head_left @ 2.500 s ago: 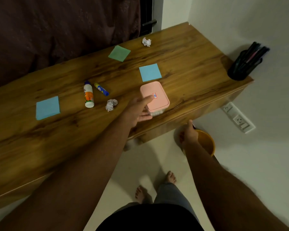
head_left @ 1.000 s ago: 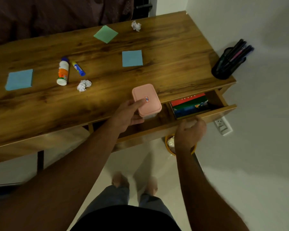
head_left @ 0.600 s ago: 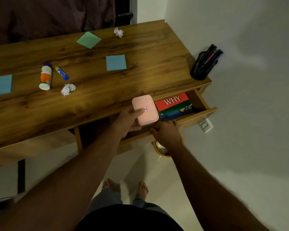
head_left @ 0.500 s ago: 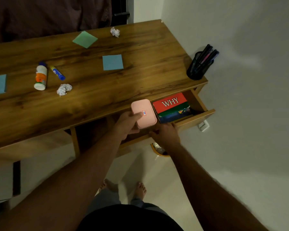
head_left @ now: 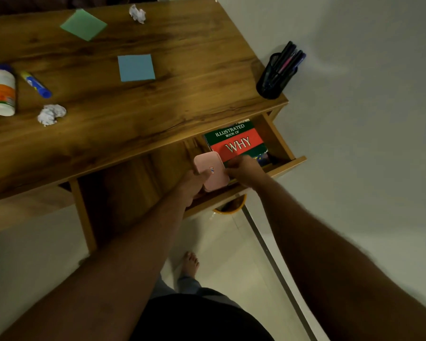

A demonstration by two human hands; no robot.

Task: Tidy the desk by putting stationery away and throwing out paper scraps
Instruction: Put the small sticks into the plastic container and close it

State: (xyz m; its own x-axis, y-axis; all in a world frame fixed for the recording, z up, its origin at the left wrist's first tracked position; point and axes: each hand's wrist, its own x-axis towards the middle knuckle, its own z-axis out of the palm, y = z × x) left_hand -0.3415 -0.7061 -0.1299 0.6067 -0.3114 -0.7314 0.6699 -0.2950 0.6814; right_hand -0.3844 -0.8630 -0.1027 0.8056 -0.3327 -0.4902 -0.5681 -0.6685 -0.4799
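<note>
My left hand [head_left: 191, 185] grips a pink lidded box [head_left: 213, 169] and holds it low inside the open drawer [head_left: 289, 164]. My right hand [head_left: 246, 168] sits in the drawer against the box's right side, over the near edge of a red and green book [head_left: 234, 141]. Its fingers are blurred, so I cannot tell its grip. On the desk [head_left: 182, 104] lie two crumpled paper scraps [head_left: 51, 114] [head_left: 137, 13], a blue sticky pad [head_left: 135, 68], a green one [head_left: 83, 24], a glue bottle [head_left: 3, 92] and a glue stick [head_left: 36, 84].
A black mesh pen holder [head_left: 273, 78] full of pens stands at the desk's right corner by the wall. An orange bin [head_left: 231, 206] sits on the floor under the drawer. My bare feet are on the tiled floor below.
The drawer has been pulled open. My left hand has carried the pink box from the desk top down into it. My right hand left the drawer front and moved in beside the box.
</note>
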